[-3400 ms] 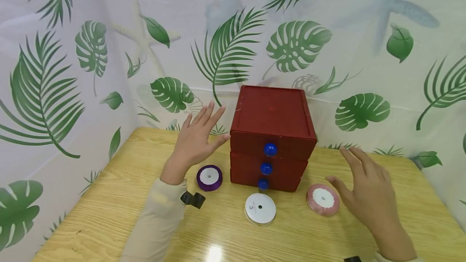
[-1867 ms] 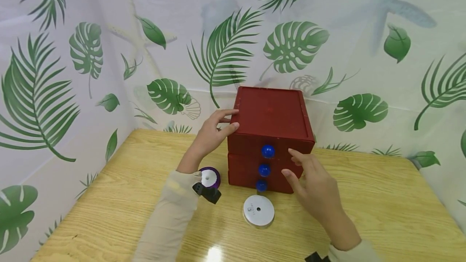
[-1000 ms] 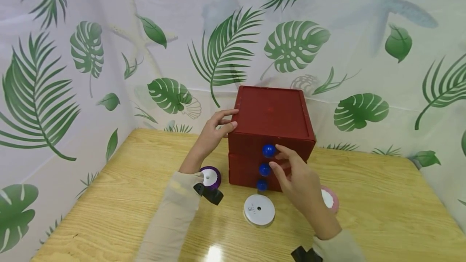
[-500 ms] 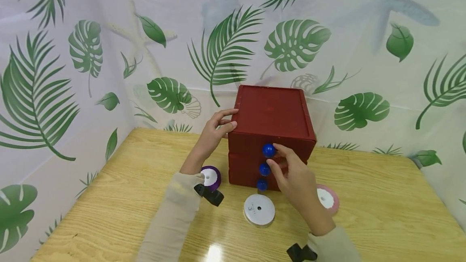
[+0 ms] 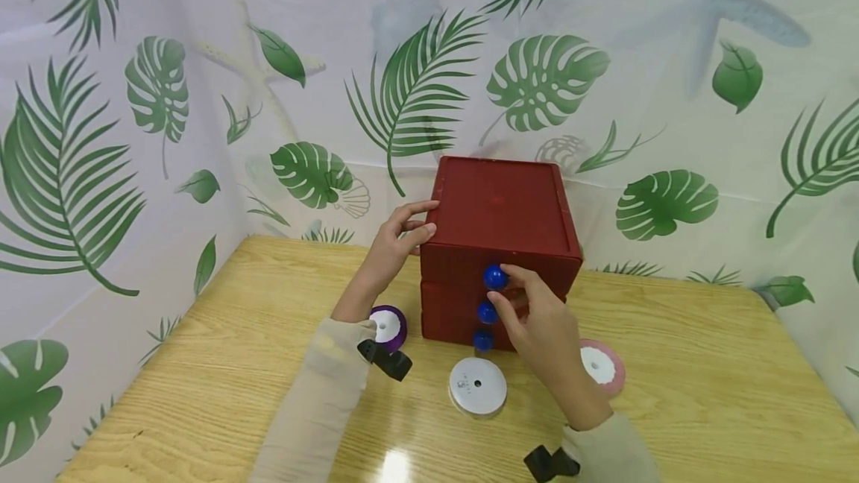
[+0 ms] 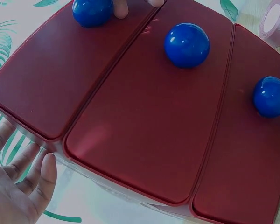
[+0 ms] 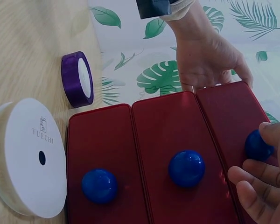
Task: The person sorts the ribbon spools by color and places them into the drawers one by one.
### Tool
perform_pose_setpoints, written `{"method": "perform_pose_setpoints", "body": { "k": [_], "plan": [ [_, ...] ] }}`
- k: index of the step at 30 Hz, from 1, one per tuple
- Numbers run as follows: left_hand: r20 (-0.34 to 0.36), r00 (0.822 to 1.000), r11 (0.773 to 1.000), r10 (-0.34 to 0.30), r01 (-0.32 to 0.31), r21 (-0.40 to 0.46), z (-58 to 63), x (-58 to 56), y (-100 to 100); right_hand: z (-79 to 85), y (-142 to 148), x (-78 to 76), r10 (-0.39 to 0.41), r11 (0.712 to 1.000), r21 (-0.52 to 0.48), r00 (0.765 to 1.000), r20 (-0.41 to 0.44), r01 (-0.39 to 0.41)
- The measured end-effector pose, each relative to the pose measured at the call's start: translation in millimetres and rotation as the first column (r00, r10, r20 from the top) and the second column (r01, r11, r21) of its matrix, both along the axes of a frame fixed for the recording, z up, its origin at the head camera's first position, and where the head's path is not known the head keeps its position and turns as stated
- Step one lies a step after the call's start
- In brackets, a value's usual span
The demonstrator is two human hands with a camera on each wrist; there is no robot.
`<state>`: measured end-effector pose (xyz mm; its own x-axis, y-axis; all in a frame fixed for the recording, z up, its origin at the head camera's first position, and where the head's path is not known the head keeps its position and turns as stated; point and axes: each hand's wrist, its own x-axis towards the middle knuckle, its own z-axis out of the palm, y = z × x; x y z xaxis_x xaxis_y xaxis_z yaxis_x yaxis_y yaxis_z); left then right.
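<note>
A dark red cabinet (image 5: 499, 203) of three stacked drawers stands on the table, each drawer front bearing a round blue knob. My left hand (image 5: 385, 252) rests against the cabinet's upper left side, its thumb at the top edge; in the left wrist view its fingers (image 6: 25, 163) touch the side wall. At the front, my right hand (image 5: 546, 334) pinches the top drawer's knob (image 5: 494, 276) between thumb and fingers, as the right wrist view also shows around that knob (image 7: 257, 145). The middle knob (image 5: 488, 311) and bottom knob (image 5: 483, 340) are untouched. All drawers look pushed in.
A white ribbon spool (image 5: 478, 386) lies in front of the cabinet. To the left is a purple ribbon spool (image 5: 388, 328), partly behind the left wrist; to the right, a pink one (image 5: 602, 367), partly behind the right hand. A leaf-printed cloth (image 5: 302, 95) hangs behind the table.
Both hands came in from the sides: the left settled on the cabinet's upper left edge, the right moved left to the top knob and took hold of it. Cabinet and spools stayed put.
</note>
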<state>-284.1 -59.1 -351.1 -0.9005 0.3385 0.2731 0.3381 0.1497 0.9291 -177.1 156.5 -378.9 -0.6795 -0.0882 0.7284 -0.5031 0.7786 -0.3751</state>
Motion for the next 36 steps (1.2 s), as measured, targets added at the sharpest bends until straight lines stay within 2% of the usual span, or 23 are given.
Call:
{"method": "perform_pose_setpoints", "body": {
  "k": [18,36],
  "plan": [
    [0.0,1.0,1.0,-0.01,0.01,0.007,-1.7,0.5,0.7,0.4,-0.4,4.8,-0.015,1.0,0.009,0.999,-0.029,0.015],
    [-0.007,1.0,1.0,-0.02,0.02,-0.006,2.8,0.2,-1.6,7.5,-2.1,25.3,0.028,0.999,0.036,0.999,-0.042,-0.026]
  ]
}}
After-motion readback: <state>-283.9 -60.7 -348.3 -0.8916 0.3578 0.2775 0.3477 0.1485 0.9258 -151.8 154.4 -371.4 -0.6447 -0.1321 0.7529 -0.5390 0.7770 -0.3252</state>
